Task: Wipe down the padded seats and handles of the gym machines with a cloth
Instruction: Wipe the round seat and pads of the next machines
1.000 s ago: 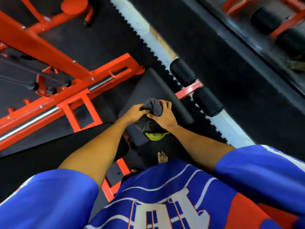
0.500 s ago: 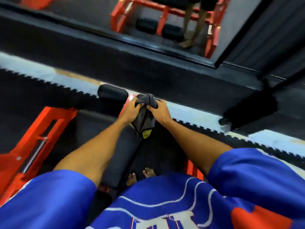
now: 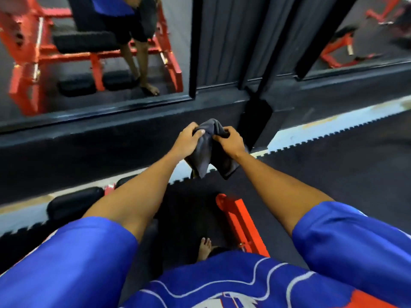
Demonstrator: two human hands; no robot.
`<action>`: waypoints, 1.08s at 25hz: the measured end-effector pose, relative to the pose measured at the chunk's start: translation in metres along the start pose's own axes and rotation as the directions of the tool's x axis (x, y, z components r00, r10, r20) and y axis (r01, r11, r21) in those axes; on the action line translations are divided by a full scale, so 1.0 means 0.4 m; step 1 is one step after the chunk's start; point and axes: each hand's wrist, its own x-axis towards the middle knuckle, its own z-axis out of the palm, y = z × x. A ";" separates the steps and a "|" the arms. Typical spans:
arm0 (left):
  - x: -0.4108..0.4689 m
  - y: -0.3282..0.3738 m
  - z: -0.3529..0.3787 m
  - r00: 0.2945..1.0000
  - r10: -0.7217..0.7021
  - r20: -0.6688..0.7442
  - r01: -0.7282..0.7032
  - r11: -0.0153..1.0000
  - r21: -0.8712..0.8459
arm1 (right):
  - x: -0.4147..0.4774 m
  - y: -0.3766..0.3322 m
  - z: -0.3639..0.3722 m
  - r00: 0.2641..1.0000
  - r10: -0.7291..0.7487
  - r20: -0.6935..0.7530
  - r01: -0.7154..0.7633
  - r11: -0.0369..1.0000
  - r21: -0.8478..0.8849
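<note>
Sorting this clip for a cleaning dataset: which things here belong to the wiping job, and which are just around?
Job:
- cloth, gripped by the left hand and right hand
- roller pad, not touched

Just around:
- mirror
- floor mat
- orange frame

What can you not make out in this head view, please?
Head view only:
cloth: its lower side, hidden by its own folds.
left hand, right hand: some fingertips buried in the cloth.
black roller pad: one end behind the left forearm.
mirror: reflected machine smeared by blur.
</note>
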 end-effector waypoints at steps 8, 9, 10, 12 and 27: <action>0.316 0.239 0.185 0.956 0.153 0.250 -0.130 0.986 -0.107 | 0.163 0.083 -0.270 0.923 0.157 -0.351 -0.121 0.985 0.122; 0.357 0.268 0.213 0.949 0.154 0.277 -0.127 0.986 -0.111 | 0.179 0.084 -0.297 0.918 0.158 -0.363 -0.116 0.984 0.136; 0.401 0.287 0.243 0.942 0.144 0.303 -0.111 0.986 -0.122 | 0.194 0.086 -0.320 0.920 0.167 -0.356 -0.104 0.977 0.189; 0.473 0.320 0.302 0.941 0.099 0.324 -0.045 0.984 -0.171 | 0.209 0.088 -0.358 0.948 0.164 -0.274 -0.086 0.958 0.275; 0.822 0.599 0.647 0.497 0.211 0.842 0.108 0.947 -0.301 | 0.397 0.143 -0.601 0.653 0.496 -0.572 -0.150 0.825 0.545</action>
